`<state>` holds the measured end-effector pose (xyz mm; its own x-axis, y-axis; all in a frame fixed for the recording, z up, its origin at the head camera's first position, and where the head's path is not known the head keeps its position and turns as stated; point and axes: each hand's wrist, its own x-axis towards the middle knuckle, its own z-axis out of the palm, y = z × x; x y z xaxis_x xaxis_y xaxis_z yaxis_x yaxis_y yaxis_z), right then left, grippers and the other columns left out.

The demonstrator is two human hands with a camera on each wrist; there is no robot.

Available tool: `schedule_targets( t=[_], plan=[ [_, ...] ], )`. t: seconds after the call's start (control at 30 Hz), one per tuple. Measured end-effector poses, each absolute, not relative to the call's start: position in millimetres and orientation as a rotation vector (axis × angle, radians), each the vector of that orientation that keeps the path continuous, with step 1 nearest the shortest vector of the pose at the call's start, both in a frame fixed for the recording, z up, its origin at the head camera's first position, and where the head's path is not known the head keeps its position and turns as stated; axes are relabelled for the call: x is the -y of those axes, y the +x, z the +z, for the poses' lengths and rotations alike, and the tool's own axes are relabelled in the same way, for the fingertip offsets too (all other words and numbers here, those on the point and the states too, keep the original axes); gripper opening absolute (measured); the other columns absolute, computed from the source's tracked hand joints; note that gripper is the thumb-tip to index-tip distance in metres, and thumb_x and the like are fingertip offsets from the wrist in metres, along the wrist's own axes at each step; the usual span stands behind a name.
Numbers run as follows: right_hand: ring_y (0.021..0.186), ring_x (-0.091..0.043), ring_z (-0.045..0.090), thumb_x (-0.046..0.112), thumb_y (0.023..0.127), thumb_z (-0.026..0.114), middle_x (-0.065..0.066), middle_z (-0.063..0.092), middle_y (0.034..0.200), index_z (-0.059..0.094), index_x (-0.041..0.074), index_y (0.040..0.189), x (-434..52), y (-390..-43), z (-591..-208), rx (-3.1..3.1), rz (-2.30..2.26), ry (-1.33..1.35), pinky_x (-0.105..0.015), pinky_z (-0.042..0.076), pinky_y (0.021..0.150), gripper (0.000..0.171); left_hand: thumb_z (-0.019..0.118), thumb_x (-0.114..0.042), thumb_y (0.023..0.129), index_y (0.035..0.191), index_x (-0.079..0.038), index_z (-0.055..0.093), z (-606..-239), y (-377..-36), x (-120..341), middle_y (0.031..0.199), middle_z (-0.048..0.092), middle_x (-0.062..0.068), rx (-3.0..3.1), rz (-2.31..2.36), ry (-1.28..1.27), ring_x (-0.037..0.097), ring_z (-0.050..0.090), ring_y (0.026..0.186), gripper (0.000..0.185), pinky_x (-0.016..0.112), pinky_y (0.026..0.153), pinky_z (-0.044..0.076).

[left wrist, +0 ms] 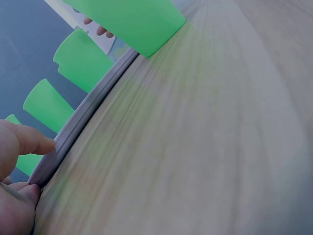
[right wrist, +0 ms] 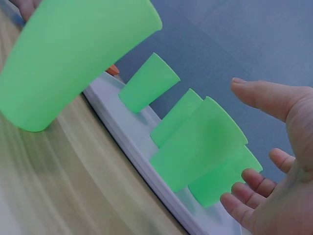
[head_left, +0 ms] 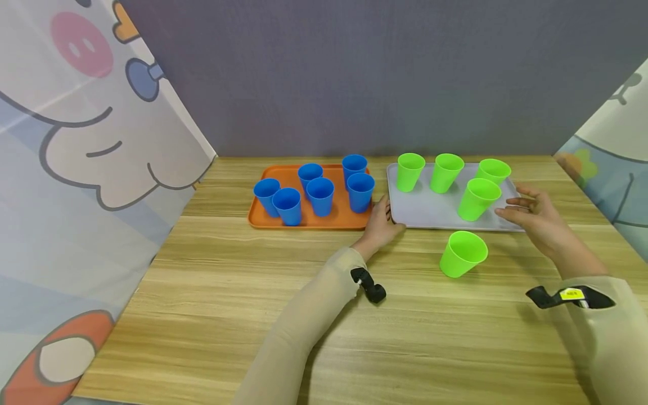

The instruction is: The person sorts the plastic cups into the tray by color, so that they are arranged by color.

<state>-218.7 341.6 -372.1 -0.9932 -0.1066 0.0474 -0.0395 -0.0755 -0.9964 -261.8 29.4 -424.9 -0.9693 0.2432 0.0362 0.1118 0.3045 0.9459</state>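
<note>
My left hand (head_left: 381,226) is at the left front corner of a grey tray (head_left: 425,216), fingers beside its left end and thumb at its front rim. In the left wrist view that hand's thumb (left wrist: 34,140) lies against the rim. Close to the tray's right end, my right hand (head_left: 541,219) holds nothing, its fingers loosely bent and the thumb spread in the right wrist view. Several green cups stand upright on the tray; the nearest to my right hand is a green cup (head_left: 478,199). Another green cup (head_left: 463,255) stands on the table before the tray.
Left of the grey tray lies an orange tray (head_left: 329,224) bearing several upright blue cups, one a blue cup (head_left: 287,208). A dark grey panel (head_left: 354,79) rises behind both trays. The wooden table (head_left: 228,315) extends toward me, with printed cloth (head_left: 66,197) at the left.
</note>
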Motion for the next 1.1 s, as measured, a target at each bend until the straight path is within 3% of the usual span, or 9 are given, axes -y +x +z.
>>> schedule_targets(
  t=[0.43,0.73,1.1],
  plan=[
    [0.092,-0.009,0.055,-0.020,0.091,0.053,-0.001,0.055,0.107,0.040,0.010,0.122,-335.7,-201.9,-384.3,-1.933,-2.412,-0.337,-0.014,0.051,0.078,0.045,0.072,0.007,0.082,0.157,0.000,0.021,-424.6,-261.7,-29.6,0.152,0.039,0.018,-2.428,1.772,0.337,0.025,0.041,0.139,0.091,0.021,0.108,0.037],
    [0.107,-0.014,0.057,-0.023,0.094,0.041,-0.006,0.057,0.120,0.048,0.009,0.132,-329.9,-193.1,-396.0,-1.816,-2.361,-0.690,-0.017,0.050,0.089,0.049,0.072,0.005,0.084,0.157,0.001,0.019,-426.2,-263.4,-29.0,0.154,0.036,0.018,-2.435,1.748,0.334,0.025,0.040,0.140,0.090,0.021,0.108,0.037],
    [0.125,-0.016,0.052,-0.016,0.098,0.039,-0.009,0.051,0.137,0.033,-0.002,0.146,-322.3,-190.9,-403.4,-1.691,-2.125,-1.038,-0.022,0.046,0.099,0.050,0.072,0.006,0.084,0.157,0.001,0.020,-425.3,-263.0,-30.2,0.154,0.037,0.017,-2.438,1.751,0.327,0.025,0.041,0.139,0.090,0.021,0.107,0.038]
  ],
)
